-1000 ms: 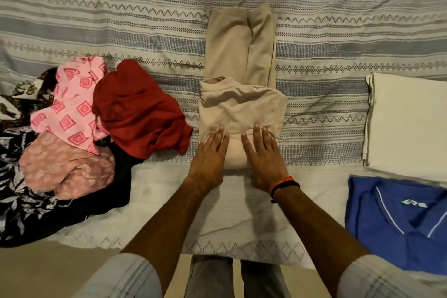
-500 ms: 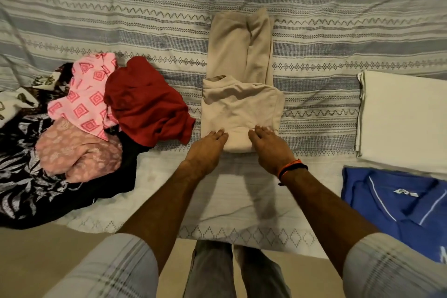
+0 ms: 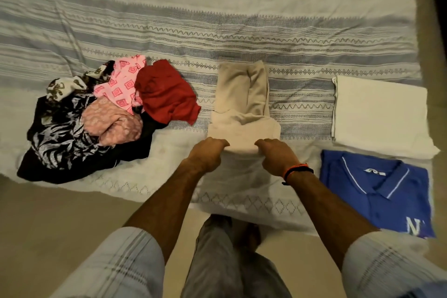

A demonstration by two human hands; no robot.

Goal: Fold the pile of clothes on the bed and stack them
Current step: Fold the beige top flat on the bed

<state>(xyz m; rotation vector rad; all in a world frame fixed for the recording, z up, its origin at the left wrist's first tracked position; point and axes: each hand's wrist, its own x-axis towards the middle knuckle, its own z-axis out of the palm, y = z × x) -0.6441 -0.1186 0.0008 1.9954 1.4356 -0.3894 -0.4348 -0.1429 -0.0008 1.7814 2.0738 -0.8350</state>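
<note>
On beige garment's [image 3: 243, 126] near edge, both hands [image 3: 210, 156] curled.

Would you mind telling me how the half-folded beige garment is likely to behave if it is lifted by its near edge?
The beige garment would probably droop: it is soft cloth, already creased and doubled over. With both the left hand and right hand in a grip on that edge, the fold may hold. It looks light, so it could slide on the bedsheet.

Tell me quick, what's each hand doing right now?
Left hand: fingers curled, gripping the near edge of the beige garment.
Right hand: fingers curled, gripping the same edge.
</note>
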